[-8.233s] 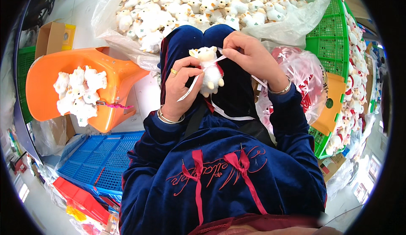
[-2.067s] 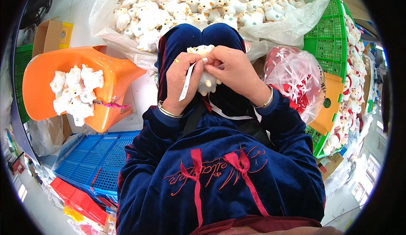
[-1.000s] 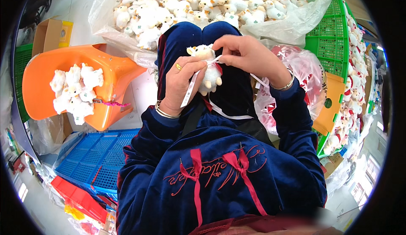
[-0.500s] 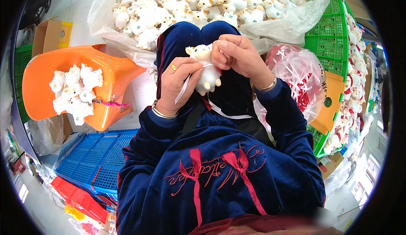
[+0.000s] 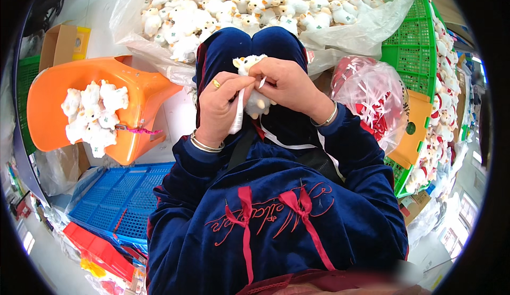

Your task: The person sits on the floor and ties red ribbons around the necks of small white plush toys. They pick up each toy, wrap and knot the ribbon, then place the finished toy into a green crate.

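A small white plush animal (image 5: 259, 104) with tan ears and feet rests between my thighs, mostly covered by my hands. My left hand (image 5: 219, 102), with a ring on one finger, pinches a white ribbon (image 5: 238, 115) whose tail hangs down past the palm. Close beside it at the toy's neck, my right hand (image 5: 295, 89) has its fingers closed on a short white end of ribbon (image 5: 262, 82). The fingertips of both hands nearly meet there. Whether the ribbon is knotted is hidden.
A large clear bag (image 5: 366, 34) heaped with white plush animals lies ahead. Several more sit on an orange chair (image 5: 48, 103) at left. Blue crates (image 5: 114, 196) stand lower left. At right are a bag of red and white pieces (image 5: 372, 90) and green crates (image 5: 409, 45).
My right hand has come down and left, closer to my left hand, and turned over the toy. My left hand has rolled slightly, and the ribbon below it looks wider.
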`<state>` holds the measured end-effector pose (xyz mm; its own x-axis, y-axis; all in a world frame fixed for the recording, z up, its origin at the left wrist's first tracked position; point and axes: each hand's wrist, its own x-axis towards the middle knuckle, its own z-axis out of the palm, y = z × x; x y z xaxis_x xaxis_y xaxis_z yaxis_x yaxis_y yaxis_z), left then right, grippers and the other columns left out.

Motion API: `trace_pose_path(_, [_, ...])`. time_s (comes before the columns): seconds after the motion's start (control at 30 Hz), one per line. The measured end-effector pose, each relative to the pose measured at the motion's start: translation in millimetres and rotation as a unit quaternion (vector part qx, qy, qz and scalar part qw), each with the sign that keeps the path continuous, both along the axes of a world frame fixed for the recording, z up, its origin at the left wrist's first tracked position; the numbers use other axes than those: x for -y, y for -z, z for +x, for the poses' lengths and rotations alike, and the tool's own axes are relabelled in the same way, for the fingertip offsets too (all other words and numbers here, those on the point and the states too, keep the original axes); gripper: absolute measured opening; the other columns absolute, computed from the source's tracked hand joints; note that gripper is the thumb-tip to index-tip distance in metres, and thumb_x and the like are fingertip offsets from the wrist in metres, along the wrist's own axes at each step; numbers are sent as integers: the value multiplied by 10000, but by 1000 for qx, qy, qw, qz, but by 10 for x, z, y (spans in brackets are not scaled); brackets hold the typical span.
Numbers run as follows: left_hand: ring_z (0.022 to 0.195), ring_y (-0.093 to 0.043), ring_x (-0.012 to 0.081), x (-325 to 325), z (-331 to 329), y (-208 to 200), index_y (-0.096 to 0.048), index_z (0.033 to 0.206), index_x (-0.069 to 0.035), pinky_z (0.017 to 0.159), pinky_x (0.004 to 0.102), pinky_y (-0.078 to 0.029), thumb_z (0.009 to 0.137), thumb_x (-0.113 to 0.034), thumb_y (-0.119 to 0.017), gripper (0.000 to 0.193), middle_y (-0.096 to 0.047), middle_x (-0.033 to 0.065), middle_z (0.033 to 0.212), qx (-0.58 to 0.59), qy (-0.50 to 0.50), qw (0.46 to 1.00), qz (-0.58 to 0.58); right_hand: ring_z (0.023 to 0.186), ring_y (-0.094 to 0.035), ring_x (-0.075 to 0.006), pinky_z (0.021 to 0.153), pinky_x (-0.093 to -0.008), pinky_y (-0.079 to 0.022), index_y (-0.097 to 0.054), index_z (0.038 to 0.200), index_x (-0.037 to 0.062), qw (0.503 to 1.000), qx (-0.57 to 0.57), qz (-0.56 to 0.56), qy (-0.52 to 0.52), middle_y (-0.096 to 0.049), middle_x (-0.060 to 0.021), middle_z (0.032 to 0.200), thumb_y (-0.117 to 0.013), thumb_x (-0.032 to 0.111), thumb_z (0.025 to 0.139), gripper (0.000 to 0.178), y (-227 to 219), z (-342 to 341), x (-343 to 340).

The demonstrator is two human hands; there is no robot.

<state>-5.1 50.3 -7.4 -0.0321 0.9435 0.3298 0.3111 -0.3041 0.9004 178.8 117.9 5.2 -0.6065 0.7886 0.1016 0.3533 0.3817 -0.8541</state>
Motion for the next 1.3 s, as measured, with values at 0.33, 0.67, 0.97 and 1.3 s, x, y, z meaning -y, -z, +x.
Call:
trace_pose_path(0.33, [946,-702,227,22,-240,-69,-747,1047,32,843,320,-537,966,-51,-605,183,-739,158,1040,306,189,898,-252,722,-668,-312,634,-376,-526,-653,965,67,997,5,44,65,-635,-116,852,-735,100,850,145,6,5,157])
trace_pose_path(0.67, [783,-637,48,-51,-98,-122,-726,1034,9,714,189,-499,984,-123,-708,142,-724,30,901,279,106,885,-357,759,-666,-319,651,-380,-524,-651,983,46,996,0,48,75,-632,-130,887,-733,92,847,165,-3,27,197])
trace_pose_path(0.97, [768,-607,26,-76,-28,-55,-728,1045,18,680,186,-482,983,-132,-711,163,-701,-9,873,216,80,912,-339,734,-677,-262,665,-351,-522,-695,974,8,996,-17,-35,81,-674,-134,845,-704,111,904,125,-114,58,162])
trace_pose_path(1.3, [758,-602,37,-50,76,23,-736,1043,-15,688,205,-489,975,-133,-711,139,-691,-17,854,149,54,952,-262,726,-594,-74,646,-261,-488,-692,947,-25,972,-2,-215,95,-690,-45,792,-711,182,967,210,-191,130,17])
